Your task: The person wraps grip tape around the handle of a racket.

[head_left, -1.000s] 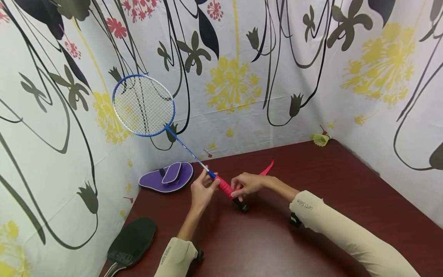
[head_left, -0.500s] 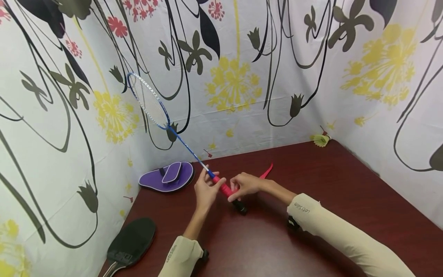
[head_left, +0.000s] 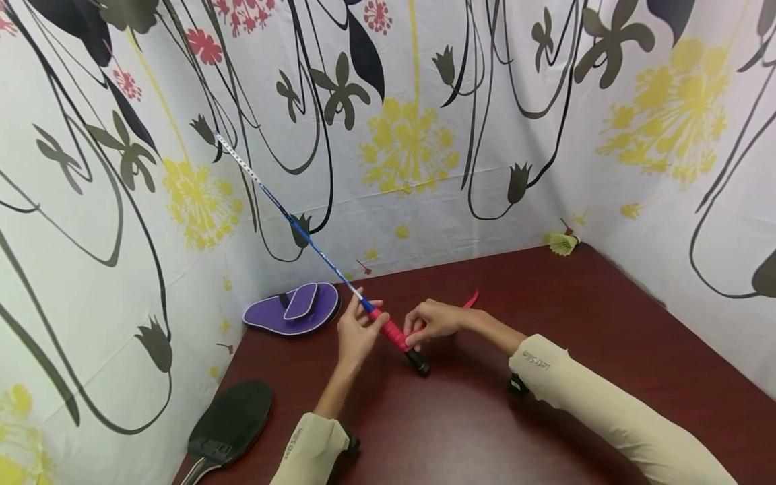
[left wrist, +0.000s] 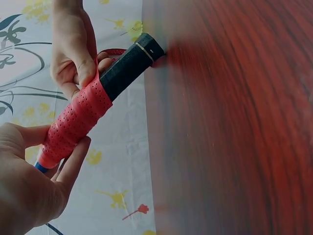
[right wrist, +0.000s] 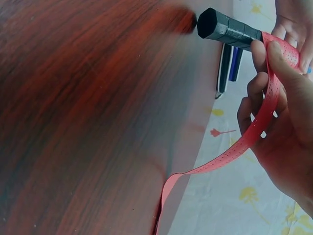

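A blue and white badminton racket (head_left: 327,261) slants up to the left, its head seen edge-on in the head view. Red perforated grip tape (left wrist: 78,120) is wound over the upper part of its handle. The butt end of the handle (left wrist: 128,67) shows black. With thumb and fingers, my left hand (head_left: 356,333) holds the handle at its upper end. My right hand (head_left: 438,319) pinches the tape where it leaves the handle, at the edge of the black part. From there the loose strip of tape (right wrist: 230,152) runs across the palm and down to the table.
A purple paddle case (head_left: 294,310) lies at the table's back left corner. The black table tennis paddle (head_left: 232,423) is at the left edge. In the far right corner sits a yellow shuttlecock (head_left: 562,244). Patterned cloth (head_left: 424,229) walls the dark red table (head_left: 473,431).
The racket has turned about its shaft, its head going from nearly face-on to edge-on. Both hands stay at the handle, and less of the loose tape shows behind the right wrist.
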`<state>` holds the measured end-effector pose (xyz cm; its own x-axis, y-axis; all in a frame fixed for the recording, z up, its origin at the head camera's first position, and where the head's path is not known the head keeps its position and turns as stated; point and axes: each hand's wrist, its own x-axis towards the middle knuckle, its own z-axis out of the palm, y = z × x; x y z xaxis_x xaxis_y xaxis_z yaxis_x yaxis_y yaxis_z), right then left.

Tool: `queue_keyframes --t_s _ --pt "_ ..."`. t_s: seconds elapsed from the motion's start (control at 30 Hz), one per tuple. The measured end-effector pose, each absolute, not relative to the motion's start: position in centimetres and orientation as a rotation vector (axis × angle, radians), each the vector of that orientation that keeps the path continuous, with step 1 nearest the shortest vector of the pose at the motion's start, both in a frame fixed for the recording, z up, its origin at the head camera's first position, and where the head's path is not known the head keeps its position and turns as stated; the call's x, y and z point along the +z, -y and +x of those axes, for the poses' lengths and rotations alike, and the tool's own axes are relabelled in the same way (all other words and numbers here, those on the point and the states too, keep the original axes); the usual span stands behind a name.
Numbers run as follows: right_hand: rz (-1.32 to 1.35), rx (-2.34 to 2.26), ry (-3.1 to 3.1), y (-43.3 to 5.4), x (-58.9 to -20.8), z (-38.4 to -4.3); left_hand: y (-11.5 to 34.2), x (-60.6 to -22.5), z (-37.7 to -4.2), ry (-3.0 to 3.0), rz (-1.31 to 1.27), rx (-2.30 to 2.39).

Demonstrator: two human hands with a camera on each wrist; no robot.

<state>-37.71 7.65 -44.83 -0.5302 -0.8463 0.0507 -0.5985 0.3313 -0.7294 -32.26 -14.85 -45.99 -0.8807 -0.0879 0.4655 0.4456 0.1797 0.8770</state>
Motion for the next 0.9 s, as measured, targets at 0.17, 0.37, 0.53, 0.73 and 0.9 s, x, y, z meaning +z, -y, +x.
queue_keyframes --t_s 0.17,0.37,0.53,0.73,0.9 --pt "-1.305 -1.009 -2.272 -7.5 -44.8 -37.7 15.2 -45.8 -32.0 2.050 -0.369 -1.773" --pt "-1.368 -1.043 -2.253 -7.4 -45.2 -37.9 15.7 -45.9 -31.8 2.046 -0.425 -1.848" --pt "-1.364 -1.058 -2.249 -7.4 -45.5 -38.1 15.9 -45.8 -31.8 2.064 -0.468 -1.894" --pt "-1.315 -1.055 -2.263 -7.5 -45.6 -38.2 15.9 -45.6 -31.8 2.066 -0.512 -1.930" --pt "-1.288 -1.069 -2.255 -7.5 -45.6 -38.2 15.9 -45.5 -31.8 2.069 -0.534 -1.949"
